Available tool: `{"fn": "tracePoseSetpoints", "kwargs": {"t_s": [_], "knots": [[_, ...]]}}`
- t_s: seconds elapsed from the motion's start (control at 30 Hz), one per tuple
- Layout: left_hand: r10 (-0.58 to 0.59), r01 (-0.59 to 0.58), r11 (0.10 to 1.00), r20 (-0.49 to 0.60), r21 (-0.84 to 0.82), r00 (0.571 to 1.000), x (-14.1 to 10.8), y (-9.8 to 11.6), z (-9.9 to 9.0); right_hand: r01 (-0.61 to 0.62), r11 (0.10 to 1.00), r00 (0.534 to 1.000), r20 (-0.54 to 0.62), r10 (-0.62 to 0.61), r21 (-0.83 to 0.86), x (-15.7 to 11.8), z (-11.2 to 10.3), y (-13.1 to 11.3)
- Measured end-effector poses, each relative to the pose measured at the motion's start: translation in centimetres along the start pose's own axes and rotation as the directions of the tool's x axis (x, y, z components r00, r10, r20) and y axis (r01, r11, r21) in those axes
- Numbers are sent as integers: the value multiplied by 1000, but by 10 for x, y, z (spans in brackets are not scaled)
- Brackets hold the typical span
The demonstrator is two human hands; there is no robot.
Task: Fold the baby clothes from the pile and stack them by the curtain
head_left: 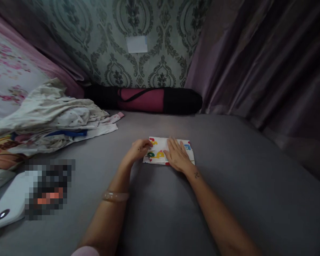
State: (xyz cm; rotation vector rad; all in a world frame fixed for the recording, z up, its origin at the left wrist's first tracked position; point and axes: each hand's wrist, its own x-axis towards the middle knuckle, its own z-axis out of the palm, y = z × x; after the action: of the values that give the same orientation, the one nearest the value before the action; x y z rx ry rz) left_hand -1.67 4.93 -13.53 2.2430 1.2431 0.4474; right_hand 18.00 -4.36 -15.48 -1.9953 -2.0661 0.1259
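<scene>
Folded white cloth (158, 145), colored print, flat on gray sheet (160, 213) before you. Your right hand (177, 155) laid flat across its right half, fingers extended, slightly spread, nothing grasped. Your left hand (140, 148) at its left edge, fingers curled; cannot tell if they pinch fabric. Bangle (115, 196) on your left forearm. Farther left, heaped clothes (61, 112); beyond cloth, maroon-and-black long bag (144, 97) by patterned wall (162, 64).

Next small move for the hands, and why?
Probably a light smoothing stroke with the right hand, rightward across the folded printed white cloth: that hand lies flat on it, while the left hand, fingers curled, sits at the left edge and could steady it.
</scene>
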Motion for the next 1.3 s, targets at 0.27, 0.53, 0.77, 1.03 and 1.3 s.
{"fn": "tracePoseSetpoints", "kwargs": {"t_s": [0.27,0.53,0.77,1.03,1.3], "knots": [[-20,21,1000,-59,14,998,-1,-1,-6,62,998,998,-21,-62,-24,1,4,-10],[-35,29,997,-83,-69,996,-2,-1,-8,76,996,987,146,-69,-46,19,-5,-30],[-48,32,991,-117,-130,992,-5,-5,-14,62,996,972,229,-47,-60,35,11,-50],[-134,84,977,-256,-198,957,-4,-10,-16,108,993,992,68,-104,-56,46,26,-74],[-228,164,960,-292,-228,929,1,-14,-6,115,993,984,133,-117,24,45,38,-75]]}}
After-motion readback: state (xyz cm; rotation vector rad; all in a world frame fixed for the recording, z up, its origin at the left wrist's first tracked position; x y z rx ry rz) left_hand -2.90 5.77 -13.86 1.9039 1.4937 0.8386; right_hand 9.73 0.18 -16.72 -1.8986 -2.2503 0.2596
